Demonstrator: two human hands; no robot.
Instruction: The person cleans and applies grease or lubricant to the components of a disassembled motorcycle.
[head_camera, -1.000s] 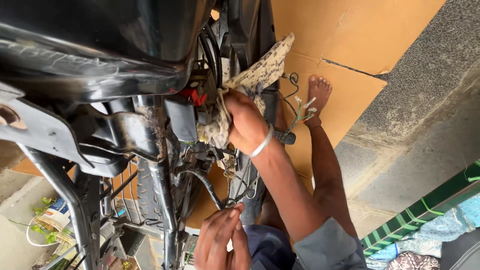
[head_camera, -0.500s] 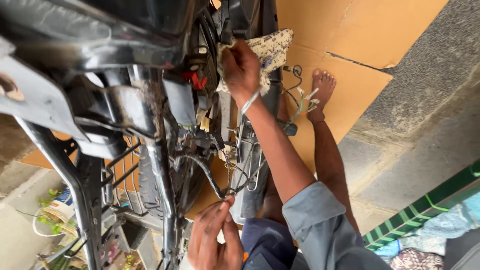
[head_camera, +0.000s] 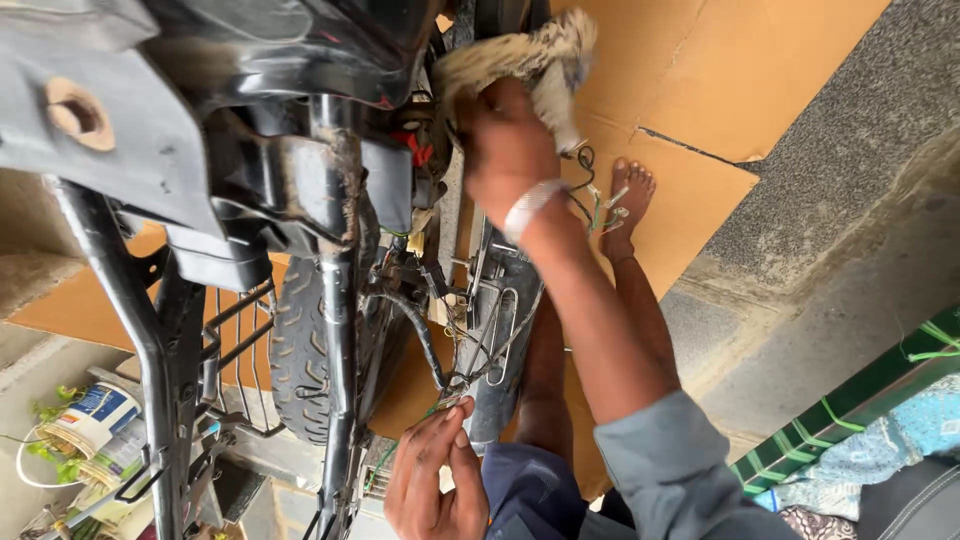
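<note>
One rag (head_camera: 540, 50) under right fingers (head_camera: 480, 120), bunched

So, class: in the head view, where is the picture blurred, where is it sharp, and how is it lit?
Head view: the right hand and its dirty rag are smeared by motion blur; the left hand, tyre and black frame are sharper. Soft, even daylight on the cardboard, no hard shadows; the image looks rotated sideways.

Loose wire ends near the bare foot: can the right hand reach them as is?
Probably yes: the right hand sits just beside the loose wire ends, nothing between, but it's clutching a rag.
</note>
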